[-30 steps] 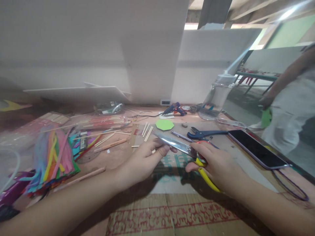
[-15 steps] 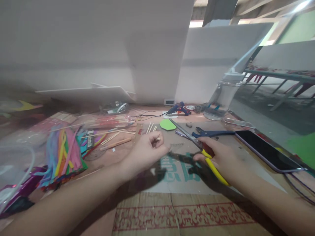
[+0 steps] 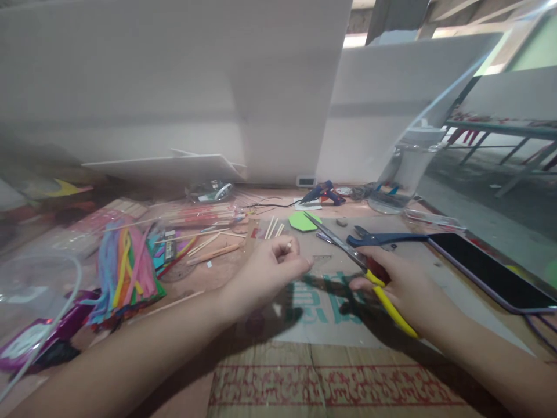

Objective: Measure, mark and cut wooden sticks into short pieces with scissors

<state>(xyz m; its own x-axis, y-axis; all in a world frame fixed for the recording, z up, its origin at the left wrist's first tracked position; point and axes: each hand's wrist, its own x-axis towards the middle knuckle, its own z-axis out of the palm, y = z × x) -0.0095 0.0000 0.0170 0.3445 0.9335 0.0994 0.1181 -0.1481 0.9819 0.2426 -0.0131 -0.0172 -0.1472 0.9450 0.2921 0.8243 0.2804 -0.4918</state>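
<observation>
My left hand is closed, thumb against curled fingers, above the work sheet. A small pale tip shows in its grip; it looks like the end of a thin wooden stick, the rest hidden. My right hand holds yellow-handled scissors, blades pointing away and to the left. Their tips reach over a green hexagonal piece lying flat. Just beyond my left hand lie several short wooden sticks. Blue-handled pliers rest near the scissors.
A phone lies at right, with a water bottle behind it. A glue gun stands at the back. Colourful pipe cleaners and a wooden-handled tool lie left. White boards rise behind.
The whole view has shifted slightly, so things appear a little further right. Both hands keep nearly the same pose, and the scissors stay in my right hand.
</observation>
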